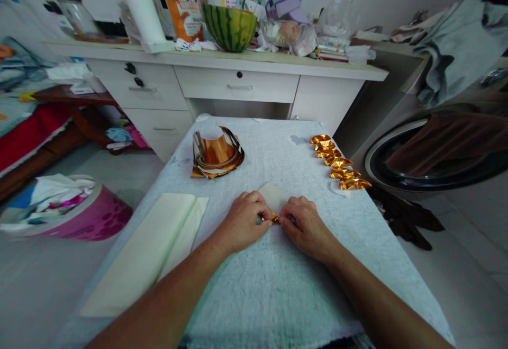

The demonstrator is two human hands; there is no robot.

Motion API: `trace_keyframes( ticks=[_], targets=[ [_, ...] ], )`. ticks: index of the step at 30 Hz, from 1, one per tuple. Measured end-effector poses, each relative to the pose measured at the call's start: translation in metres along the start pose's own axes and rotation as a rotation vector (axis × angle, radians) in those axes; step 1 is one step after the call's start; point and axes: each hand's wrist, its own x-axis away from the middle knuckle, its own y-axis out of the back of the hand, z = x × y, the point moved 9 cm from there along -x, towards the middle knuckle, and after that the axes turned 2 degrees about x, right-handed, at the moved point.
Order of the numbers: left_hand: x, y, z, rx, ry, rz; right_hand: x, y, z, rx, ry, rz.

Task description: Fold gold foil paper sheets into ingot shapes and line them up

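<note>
Both hands meet over the middle of the cloth-covered table, at a small piece of gold foil paper (274,217). My left hand (249,216) pinches its left side, fingers curled. On the other side, my right hand (304,226) has its fingertips closed at the right end of the foil. A pale paper square (272,194) lies just beyond the fingers. Up and to the left stands a curled stack of gold foil sheets (217,153). Several folded gold foil ingots (337,162) lie in a slanting row at the right edge.
Folded cream paper (146,248) covers the table's left side. A white cabinet (238,81) stands behind, bearing a cut watermelon (230,27), a paper roll (143,15) and bags. There is a pink bin (95,214) on the floor at left, a washing machine (397,105) at right.
</note>
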Motion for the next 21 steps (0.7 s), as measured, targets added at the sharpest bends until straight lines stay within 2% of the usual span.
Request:
trace_keyframes(
  ticks=[17, 21],
  targets=[
    [0.0005, 0.0035, -0.0046, 0.025, -0.014, 0.032, -0.0017, 0.0048, -0.0039, -0.090, 0.009, -0.007],
    [0.0011, 0.0047, -0.0028, 0.037, -0.018, -0.002, -0.0019, 0.0050, -0.0088, -0.124, -0.002, -0.041]
  ],
)
